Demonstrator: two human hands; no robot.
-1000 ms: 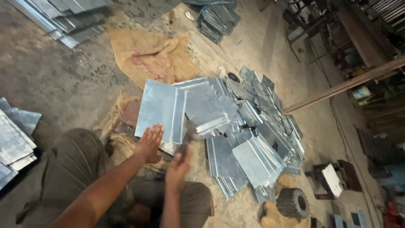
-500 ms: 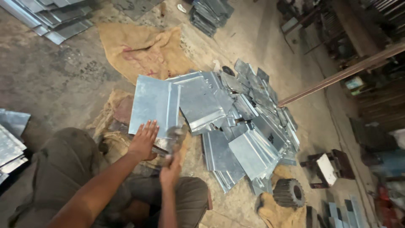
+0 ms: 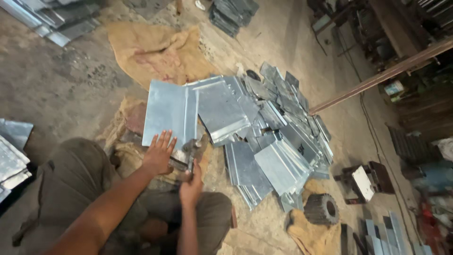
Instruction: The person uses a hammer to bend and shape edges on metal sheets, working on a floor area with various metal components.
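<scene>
Your left hand [image 3: 158, 153] lay flat, fingers spread, pressing on the near edge of a metal sheet [image 3: 169, 113] that rested on the floor over a bit of sacking [image 3: 123, 141]. Your right hand [image 3: 191, 186] was closed around a hammer [image 3: 188, 151], its grey head just beside the sheet's near right corner and close to your left fingers; whether the head touched the sheet, couldn't tell. Sheet had a fold line running along its right side. Just right of it, touching or overlapping, a second bent sheet [image 3: 222, 108] lay tilted, and past that a loose pile of sheets [image 3: 283, 141] fanned out across the floor [image 3: 71, 75]. A burlap sack [image 3: 158, 52] lay crumpled beyond the sheet. More stacks sat at far left [image 3: 12, 156], top left [image 3: 56, 19] and top centre [image 3: 233, 14]. A dark toothed gear [image 3: 322, 208] stood on cloth near the pile's lower end, a small block with a white face [image 3: 361, 182] beside it. A long rusty bar [image 3: 382, 75] slanted in from the right. You sat with knees bent, grey trousers [image 3: 75, 179] under your arms.
</scene>
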